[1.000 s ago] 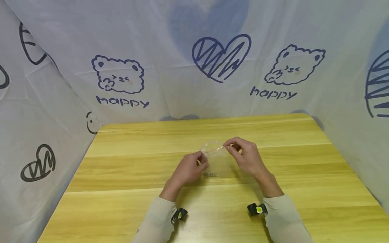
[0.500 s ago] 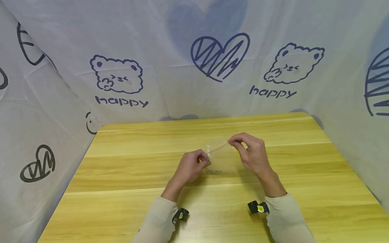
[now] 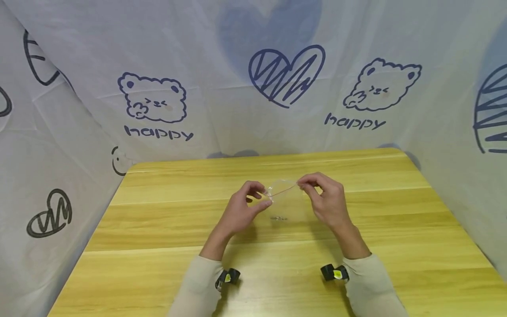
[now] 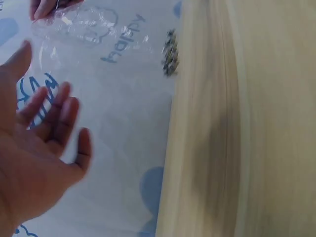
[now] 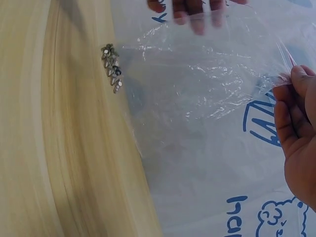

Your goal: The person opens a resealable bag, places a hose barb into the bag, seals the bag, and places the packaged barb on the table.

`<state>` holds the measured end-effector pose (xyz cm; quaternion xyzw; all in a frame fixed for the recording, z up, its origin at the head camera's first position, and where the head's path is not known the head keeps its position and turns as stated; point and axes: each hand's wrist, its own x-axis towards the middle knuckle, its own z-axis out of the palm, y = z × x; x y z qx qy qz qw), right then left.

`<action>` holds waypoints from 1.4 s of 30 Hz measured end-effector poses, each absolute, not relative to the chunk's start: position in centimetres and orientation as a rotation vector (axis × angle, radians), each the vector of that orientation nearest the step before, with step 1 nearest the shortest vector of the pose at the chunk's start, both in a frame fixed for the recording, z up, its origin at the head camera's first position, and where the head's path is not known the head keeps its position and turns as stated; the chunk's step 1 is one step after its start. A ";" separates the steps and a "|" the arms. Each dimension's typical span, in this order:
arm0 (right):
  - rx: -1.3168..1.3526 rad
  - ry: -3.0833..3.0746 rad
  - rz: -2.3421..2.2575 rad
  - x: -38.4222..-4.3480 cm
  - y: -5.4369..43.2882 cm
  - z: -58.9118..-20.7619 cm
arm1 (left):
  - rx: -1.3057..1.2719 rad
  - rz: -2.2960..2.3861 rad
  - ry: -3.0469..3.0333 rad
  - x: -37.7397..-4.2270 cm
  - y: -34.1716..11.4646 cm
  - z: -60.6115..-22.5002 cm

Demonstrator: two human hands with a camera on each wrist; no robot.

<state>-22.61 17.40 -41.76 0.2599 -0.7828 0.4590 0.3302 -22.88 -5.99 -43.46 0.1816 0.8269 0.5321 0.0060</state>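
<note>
A clear plastic zip bag with a thin reddish line along its mouth hangs between the two hands over the table. Small metal screws, several of them, lie bunched along its bottom. My right hand pinches the bag's upper right corner between thumb and fingertips. At the opposite corner, my left hand has its thumb and fingers spread apart, the tips right by the bag's edge. The left wrist view shows that hand's palm with nothing gripped in its loosely bent fingers.
The wood-grain table stretches out beneath both hands. White cloth printed with hearts, bears and lettering hangs behind it and along the sides. Each wrist carries a small black camera on a strap.
The left hand has loosened from the bag's left corner, its fingers now spread. The right hand has shifted slightly right and up with its corner, drawing the mouth straighter.
</note>
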 end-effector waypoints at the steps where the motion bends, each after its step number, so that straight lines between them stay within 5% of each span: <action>1: 0.677 -2.045 1.206 -22.6 17.4 -41.8 | 0.615 1.697 2.601 -22.9 -6.1 -43.4; 12: 0.670 -2.037 1.309 -22.5 17.4 -41.8 | 1.241 1.628 3.016 -23.4 -6.3 -43.5; 20: 0.527 -2.492 1.525 -22.1 17.9 -42.6 | 1.124 1.860 3.037 -23.5 -6.2 -42.4; 28: 0.691 -2.758 1.218 -22.3 17.9 -44.4 | 0.924 2.017 2.972 -23.3 -6.0 -41.6; 42: 0.723 -2.745 1.163 -22.2 18.2 -45.1 | 0.941 2.085 2.926 -23.4 -5.6 -41.3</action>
